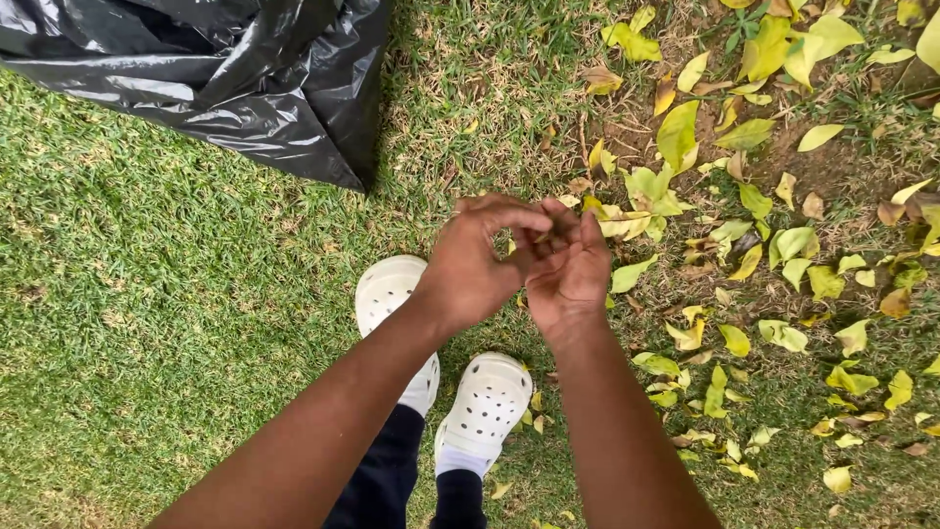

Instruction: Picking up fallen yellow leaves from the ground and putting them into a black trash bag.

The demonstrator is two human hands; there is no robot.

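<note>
Nearest the camera, two white perforated clogs [460,377] over white socks and dark trouser legs are seen standing on short grass [147,323].

Above them, at the centre of the view, the left hand [475,264] and right hand [568,269] are brought together, touching. The left fingers are curled over and pressed against the right fingertips [563,223]; the right fingers are held close together. Whether anything is pinched between them cannot be told, since the contact point is covered by the left fingers.

From one to four o'clock of the hands, fallen leaves [754,255] lie scattered, yellow, green and some brown. They are judged light, thin and limp, the brown ones brittle; they would best be gathered in loose handfuls or pinched singly at the blade.

At eleven o'clock, well apart, a black plastic bag [255,78] lies crumpled on the grass. It is judged soft, slippery and easily torn. Its mouth and contents are cut off by the frame's top edge.
</note>
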